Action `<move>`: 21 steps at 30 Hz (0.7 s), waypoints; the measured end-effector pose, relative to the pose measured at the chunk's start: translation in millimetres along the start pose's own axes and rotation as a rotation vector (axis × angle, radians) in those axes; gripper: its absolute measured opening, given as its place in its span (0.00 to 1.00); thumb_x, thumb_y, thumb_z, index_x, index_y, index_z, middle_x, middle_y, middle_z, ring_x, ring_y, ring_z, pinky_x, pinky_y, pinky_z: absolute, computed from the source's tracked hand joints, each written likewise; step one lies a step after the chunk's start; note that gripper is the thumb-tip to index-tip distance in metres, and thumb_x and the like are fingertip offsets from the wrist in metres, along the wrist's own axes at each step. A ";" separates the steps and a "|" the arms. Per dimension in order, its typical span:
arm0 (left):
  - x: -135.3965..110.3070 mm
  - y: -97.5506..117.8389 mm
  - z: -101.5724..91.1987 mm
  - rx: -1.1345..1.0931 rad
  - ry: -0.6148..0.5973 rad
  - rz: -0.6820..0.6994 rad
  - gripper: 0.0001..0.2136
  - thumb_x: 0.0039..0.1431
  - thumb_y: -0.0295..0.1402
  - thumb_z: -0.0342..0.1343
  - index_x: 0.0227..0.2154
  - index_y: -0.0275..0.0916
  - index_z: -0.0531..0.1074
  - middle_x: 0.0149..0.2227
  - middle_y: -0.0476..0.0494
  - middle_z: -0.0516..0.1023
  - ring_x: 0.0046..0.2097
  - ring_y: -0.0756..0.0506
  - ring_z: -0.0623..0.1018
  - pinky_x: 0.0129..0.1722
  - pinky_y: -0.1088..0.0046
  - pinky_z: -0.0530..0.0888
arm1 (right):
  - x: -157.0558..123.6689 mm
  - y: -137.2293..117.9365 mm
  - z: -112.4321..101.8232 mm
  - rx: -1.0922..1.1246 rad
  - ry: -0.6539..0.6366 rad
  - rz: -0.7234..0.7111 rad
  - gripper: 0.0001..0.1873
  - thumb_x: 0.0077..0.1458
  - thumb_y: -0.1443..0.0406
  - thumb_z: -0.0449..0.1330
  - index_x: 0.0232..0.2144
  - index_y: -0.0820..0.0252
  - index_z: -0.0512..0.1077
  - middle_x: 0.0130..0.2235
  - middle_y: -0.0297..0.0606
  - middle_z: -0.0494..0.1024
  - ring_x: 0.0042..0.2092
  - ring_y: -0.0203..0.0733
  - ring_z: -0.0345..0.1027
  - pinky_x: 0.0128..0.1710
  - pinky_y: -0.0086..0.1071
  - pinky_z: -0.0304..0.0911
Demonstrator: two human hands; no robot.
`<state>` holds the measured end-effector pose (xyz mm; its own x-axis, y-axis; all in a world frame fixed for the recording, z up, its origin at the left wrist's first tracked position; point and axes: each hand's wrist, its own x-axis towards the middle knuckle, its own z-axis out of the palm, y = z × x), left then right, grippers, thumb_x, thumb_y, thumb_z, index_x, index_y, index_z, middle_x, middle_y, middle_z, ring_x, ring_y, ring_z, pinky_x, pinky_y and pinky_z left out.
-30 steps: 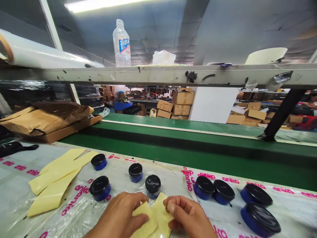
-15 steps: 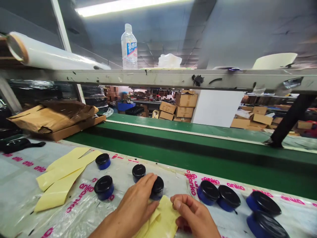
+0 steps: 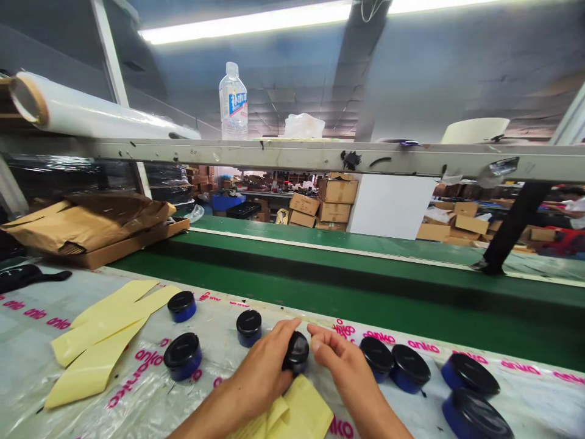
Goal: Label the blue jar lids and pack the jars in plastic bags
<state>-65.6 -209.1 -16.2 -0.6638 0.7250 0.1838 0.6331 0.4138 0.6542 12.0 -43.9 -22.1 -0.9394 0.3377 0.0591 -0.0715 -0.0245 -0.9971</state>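
Note:
My left hand (image 3: 265,366) is wrapped round a small round tub (image 3: 298,352) with a black lid and a blue side, tilted a little. Just right of that tub, my right hand (image 3: 340,360) has its thumb and fingertips drawn together near the lid; anything between them is too small to make out. Below both hands lies a yellow paper strip (image 3: 306,411), partly hidden under my left hand and wrist. Another tub (image 3: 249,328) stands left of my left fingers, and a further tub (image 3: 377,358) stands to the right of my right hand.
More tubs stand at left (image 3: 183,356) and right (image 3: 470,373) on the plastic-covered table. Yellow strips (image 3: 100,347) lie at left. Beyond runs a green conveyor belt (image 3: 283,277), with a cardboard tray (image 3: 132,244) at its left and a shelf beam (image 3: 274,152) above holding a bottle (image 3: 234,107).
My right hand has moved up from the yellow strip's edge to beside the tub's lid. The tub in my left hand now tilts, and the view has shifted slightly.

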 end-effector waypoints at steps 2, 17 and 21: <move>5.4 0.3 5.5 -0.068 0.055 -0.132 0.44 0.41 0.20 0.59 0.66 0.39 0.55 0.66 0.36 0.63 0.64 0.40 0.67 0.62 0.66 0.64 | 8.4 10.1 0.9 0.048 -0.007 0.021 0.21 0.44 0.48 0.68 0.21 0.60 0.71 0.36 0.44 0.81 0.43 0.51 0.72 0.43 0.36 0.63; 9.1 14.1 19.5 -0.191 0.199 0.054 0.29 0.41 0.15 0.51 0.48 0.44 0.67 0.49 0.46 0.73 0.52 0.44 0.75 0.53 0.68 0.70 | -0.5 -3.7 -16.1 0.017 -0.072 -0.045 0.20 0.52 0.50 0.64 0.20 0.57 0.68 0.40 0.43 0.80 0.58 0.57 0.64 0.57 0.42 0.55; 11.4 14.7 22.2 -0.191 0.204 0.129 0.31 0.42 0.15 0.51 0.51 0.46 0.66 0.53 0.46 0.71 0.56 0.44 0.72 0.59 0.65 0.68 | -3.4 -8.2 -12.4 0.054 -0.087 -0.058 0.20 0.52 0.50 0.64 0.21 0.59 0.68 0.42 0.42 0.80 0.49 0.52 0.70 0.50 0.36 0.61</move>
<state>-55.1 -182.6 -20.8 -0.6610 0.6314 0.4055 0.6441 0.2000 0.7384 20.0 -33.1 -14.8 -0.9585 0.2573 0.1225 -0.1420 -0.0585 -0.9881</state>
